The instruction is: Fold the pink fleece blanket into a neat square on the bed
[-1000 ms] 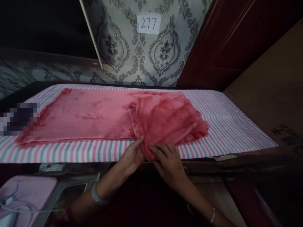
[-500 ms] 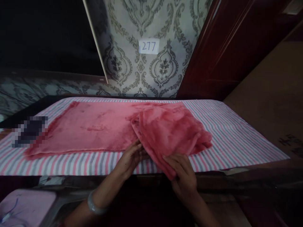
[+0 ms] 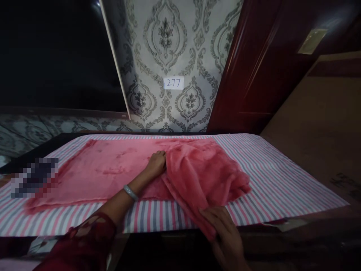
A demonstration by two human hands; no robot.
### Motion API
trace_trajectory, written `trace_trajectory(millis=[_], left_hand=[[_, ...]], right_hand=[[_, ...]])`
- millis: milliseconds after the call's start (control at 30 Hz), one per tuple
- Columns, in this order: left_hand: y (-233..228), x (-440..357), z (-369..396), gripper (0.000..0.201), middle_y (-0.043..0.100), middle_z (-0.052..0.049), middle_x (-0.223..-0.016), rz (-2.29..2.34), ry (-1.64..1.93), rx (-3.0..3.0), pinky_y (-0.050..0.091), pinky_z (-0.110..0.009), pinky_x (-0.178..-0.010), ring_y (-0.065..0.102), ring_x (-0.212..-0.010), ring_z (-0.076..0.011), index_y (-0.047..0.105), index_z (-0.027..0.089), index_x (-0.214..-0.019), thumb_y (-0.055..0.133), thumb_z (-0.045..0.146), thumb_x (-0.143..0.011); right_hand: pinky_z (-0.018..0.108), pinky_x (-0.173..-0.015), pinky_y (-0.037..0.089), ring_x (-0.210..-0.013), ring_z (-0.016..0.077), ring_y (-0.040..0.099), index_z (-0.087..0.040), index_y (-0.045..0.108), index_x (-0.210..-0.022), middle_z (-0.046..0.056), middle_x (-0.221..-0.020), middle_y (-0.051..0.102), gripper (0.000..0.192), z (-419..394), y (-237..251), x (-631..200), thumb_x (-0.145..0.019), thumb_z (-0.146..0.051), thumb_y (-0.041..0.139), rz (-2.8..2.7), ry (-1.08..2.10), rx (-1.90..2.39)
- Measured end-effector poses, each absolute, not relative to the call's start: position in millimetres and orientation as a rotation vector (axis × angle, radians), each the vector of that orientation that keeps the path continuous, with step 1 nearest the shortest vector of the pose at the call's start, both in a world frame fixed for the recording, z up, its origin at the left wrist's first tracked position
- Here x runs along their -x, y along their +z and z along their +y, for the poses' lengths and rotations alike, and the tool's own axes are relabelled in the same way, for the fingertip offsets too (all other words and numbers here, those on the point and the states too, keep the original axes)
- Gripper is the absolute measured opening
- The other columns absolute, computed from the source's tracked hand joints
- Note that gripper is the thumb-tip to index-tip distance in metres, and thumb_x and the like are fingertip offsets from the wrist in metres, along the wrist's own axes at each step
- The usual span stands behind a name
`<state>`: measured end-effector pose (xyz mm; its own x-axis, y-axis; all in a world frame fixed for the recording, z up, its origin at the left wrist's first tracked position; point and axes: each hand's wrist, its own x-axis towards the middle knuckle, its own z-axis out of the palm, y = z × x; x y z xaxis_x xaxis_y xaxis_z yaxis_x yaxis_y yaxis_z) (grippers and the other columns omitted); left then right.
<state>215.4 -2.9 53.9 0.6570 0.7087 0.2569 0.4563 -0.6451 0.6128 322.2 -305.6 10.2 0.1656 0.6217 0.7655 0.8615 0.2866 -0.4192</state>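
A pink fleece blanket [image 3: 113, 169] lies on a table covered by a pink, grey and white striped cloth [image 3: 276, 180]. Its left part is spread flat; its right part is folded over in a rumpled heap [image 3: 208, 173]. My left hand [image 3: 156, 164] reaches across the flat part and grips the far edge of the folded heap. At the table's front edge my right hand [image 3: 225, 233] pinches the heap's near corner, which hangs just past the cloth. A bangle sits on my left wrist.
Patterned wallpaper with a paper label reading 277 [image 3: 173, 83] rises behind the table. A dark red wooden door [image 3: 254, 75] stands at the right, a dark panel at the left. A blurred dark object [image 3: 35, 177] sits on the table's left end.
My left hand has moved from the blanket's near edge up to the far edge of the folded part. My right hand has pulled the near corner towards me. The view has tilted upward.
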Motion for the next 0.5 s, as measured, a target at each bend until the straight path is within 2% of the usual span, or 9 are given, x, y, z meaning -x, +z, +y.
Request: trace_trajectory(millis=[100,233,333,400,500], left_hand=[[58.8,-219.4,14.6,0.004,0.069,-0.009,-0.086,0.914,0.798,-2.235,0.044,-0.038,-0.092,0.062,-0.095,-0.0271,0.064,0.021,-0.070,0.062,0.018,-0.070],[60.6,-215.2,44.6,0.019,0.067,-0.005,-0.069,1.018,0.982,-1.952,0.050,-0.035,-0.076,0.064,-0.075,-0.0232,0.066,0.017,-0.081,0.050,0.026,-0.078],[56.3,-207.4,54.6,0.021,0.062,-0.002,-0.057,1.037,0.986,-1.813,0.050,-0.033,-0.066,0.061,-0.061,-0.0212,0.068,0.014,-0.083,0.053,0.026,-0.074],[52.8,-201.5,53.2,0.025,0.064,-0.001,-0.058,1.023,0.980,-1.780,0.051,-0.033,-0.067,0.061,-0.061,-0.0208,0.069,0.014,-0.088,0.060,0.022,-0.066],[50.6,-195.7,47.2,0.043,0.073,-0.002,-0.079,0.960,0.986,-1.773,0.050,-0.033,-0.081,0.065,-0.078,-0.0217,0.073,0.019,-0.096,0.068,0.014,-0.053]], right_hand=[[0.038,-0.072,0.061,-0.089,0.0247,0.069,-0.031,0.058,-0.138,0.007,-0.099,0.071,0.054,-306.4,13.3,-326.0,-0.089,-0.011,0.045,-1.585,-0.343,1.377],[0.035,-0.070,0.060,-0.086,0.0231,0.069,-0.029,0.060,-0.135,0.007,-0.096,0.072,0.046,-307.7,18.5,-330.7,-0.093,-0.015,0.046,-1.625,-0.401,1.349],[0.034,-0.068,0.060,-0.084,0.0222,0.070,-0.028,0.061,-0.134,0.007,-0.094,0.073,0.041,-305.9,21.0,-330.8,-0.097,-0.020,0.045,-1.648,-0.403,1.299],[0.033,-0.068,0.060,-0.083,0.0219,0.070,-0.027,0.061,-0.134,0.008,-0.093,0.073,0.040,-303.7,21.6,-329.4,-0.099,-0.022,0.042,-1.668,-0.413,1.270],[0.032,-0.069,0.060,-0.085,0.0214,0.070,-0.025,0.061,-0.134,0.008,-0.093,0.073,0.041,-300.6,21.9,-327.2,-0.099,-0.021,0.041,-1.691,-0.411,1.255]])
